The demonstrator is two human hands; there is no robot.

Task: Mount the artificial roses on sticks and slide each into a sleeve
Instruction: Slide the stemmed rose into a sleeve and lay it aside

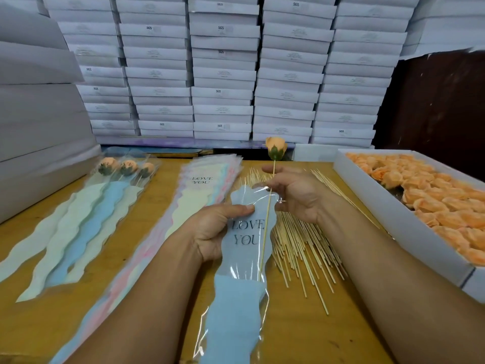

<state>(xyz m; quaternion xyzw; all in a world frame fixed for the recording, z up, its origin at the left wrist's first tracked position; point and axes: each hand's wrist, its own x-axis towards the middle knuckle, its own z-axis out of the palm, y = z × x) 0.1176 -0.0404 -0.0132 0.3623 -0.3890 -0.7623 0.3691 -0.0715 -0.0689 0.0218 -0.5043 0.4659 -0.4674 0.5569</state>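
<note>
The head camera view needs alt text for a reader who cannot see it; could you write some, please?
A person's left hand holds a blue sleeve while the right hand slides a stick topped with an orange rose into it. Loose sticks lie beneath.

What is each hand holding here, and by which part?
Left hand grips the blue sleeve by its left edge, beside the lettering. Right hand pinches the stick of the rose just below the bloom, at the sleeve's mouth.
</note>
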